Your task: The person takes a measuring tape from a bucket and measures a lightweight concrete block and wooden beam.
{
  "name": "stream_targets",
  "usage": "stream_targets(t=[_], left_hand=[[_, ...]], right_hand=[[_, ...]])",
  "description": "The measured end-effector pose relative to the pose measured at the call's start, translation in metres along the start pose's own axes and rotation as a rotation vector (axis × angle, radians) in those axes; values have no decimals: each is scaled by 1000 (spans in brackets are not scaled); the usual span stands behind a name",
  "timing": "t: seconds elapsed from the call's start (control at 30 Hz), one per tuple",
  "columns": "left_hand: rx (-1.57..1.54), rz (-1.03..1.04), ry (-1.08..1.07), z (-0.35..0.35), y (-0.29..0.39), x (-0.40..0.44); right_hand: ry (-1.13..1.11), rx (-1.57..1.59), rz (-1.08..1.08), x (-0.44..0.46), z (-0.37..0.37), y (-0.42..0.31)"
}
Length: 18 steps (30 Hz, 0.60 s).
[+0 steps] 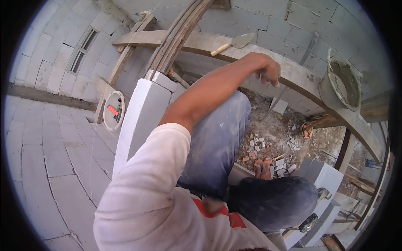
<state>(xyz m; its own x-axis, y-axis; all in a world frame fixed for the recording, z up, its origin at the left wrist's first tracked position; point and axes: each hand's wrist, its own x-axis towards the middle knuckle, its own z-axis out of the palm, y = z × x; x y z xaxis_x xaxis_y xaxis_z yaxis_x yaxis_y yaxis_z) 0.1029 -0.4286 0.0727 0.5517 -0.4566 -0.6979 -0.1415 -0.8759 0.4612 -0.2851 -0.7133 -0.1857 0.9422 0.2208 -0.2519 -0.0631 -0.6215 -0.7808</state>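
My left arm, in a white sleeve, reaches across the view. My left hand (267,70) is over the edge of a long wooden plank (293,80), its fingers loosely bent downward and nothing visible in them. A trowel (234,44) with a light wooden handle lies on the plank beyond my forearm. A long narrow strip (309,49) slants down past the plank near the hand. To the right, a bucket (341,83) of grey mortar stands on the plank. My right hand is not recognisable; a blurred skin-toned patch shows low at my shirt.
A white tub (113,111) holding an orange-handled tool is at the left, beside a pale block column (140,113). Rubble and broken bricks (272,152) cover the ground below. Grey block walls (50,167) surround the spot. Pale blocks (326,178) stand by my knee.
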Motion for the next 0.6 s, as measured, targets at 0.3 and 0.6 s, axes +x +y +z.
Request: stream_targets(t=[0.3, 0.6], left_hand=[[117, 24, 972, 39, -125, -71], [276, -671, 1316, 109, -363, -244]], right_hand=[[76, 85, 69, -9, 4, -5], [55, 41, 130, -5, 9, 7]])
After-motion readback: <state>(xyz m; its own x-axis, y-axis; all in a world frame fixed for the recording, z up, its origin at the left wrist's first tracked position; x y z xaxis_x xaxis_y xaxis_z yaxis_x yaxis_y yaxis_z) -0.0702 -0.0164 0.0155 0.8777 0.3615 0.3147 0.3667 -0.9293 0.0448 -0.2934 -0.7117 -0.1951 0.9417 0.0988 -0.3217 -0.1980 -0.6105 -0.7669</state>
